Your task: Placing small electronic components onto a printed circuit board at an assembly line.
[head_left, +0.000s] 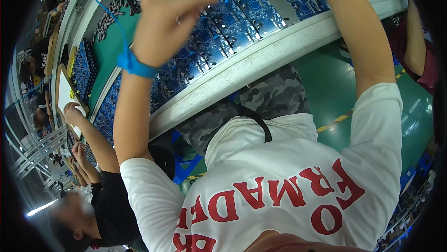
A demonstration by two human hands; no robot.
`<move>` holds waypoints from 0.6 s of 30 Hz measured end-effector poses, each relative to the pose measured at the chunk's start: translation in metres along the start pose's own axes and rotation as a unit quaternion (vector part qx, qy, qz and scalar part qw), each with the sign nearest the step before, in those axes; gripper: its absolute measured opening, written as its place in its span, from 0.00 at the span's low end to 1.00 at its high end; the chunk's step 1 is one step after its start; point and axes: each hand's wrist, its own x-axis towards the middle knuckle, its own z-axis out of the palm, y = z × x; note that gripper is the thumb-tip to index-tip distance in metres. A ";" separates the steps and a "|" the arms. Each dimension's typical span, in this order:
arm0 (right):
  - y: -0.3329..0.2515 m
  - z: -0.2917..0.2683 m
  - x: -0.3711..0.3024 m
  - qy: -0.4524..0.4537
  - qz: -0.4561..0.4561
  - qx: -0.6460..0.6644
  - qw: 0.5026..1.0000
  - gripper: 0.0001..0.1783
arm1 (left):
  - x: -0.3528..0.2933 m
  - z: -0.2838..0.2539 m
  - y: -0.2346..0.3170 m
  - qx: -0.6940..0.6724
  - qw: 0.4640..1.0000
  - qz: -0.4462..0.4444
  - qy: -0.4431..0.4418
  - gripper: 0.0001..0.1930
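green tabletop point(104, 52): blue circuit boards point(253, 7) run rightward from the curled left hand point(163, 26), grip unclear; right hand unseen.

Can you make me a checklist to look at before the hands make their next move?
1. Blue wrist strap around the left wrist: ok.
2. Blue cord running to the strap: ok.
3. Left hand in view by the blue circuit boards: ok.
4. Left fingertips holding a part: cannot tell, the hand is blurred.
5. Right hand in view: not ok, the right forearm runs off the top edge.
6. Small loose parts on the green surface: ok.
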 end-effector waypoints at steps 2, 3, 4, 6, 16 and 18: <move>-0.015 -0.008 -0.007 -0.021 -0.011 0.010 1.000 0.17 | -0.004 -0.014 -0.040 0.026 0.994 -0.087 0.063 0.10; -0.030 -0.016 -0.014 -0.039 -0.015 0.018 0.999 0.17 | -0.001 -0.020 -0.049 0.068 0.984 -0.142 0.084 0.10; -0.045 -0.022 -0.022 -0.057 -0.020 0.025 0.998 0.17 | 0.003 -0.019 -0.055 0.083 0.974 -0.186 0.100 0.09; -0.080 -0.022 -0.053 -0.135 -0.009 0.056 0.989 0.16 | 0.004 -0.022 -0.064 0.106 0.957 -0.242 0.120 0.10; -0.117 -0.023 -0.149 -0.303 -0.172 -0.055 0.936 0.07 | 0.014 0.009 -0.092 0.234 0.933 -0.248 0.113 0.07; -0.114 -0.022 -0.147 -0.294 -0.248 -0.060 0.921 0.06 | 0.008 0.010 -0.097 0.228 0.931 -0.250 0.134 0.07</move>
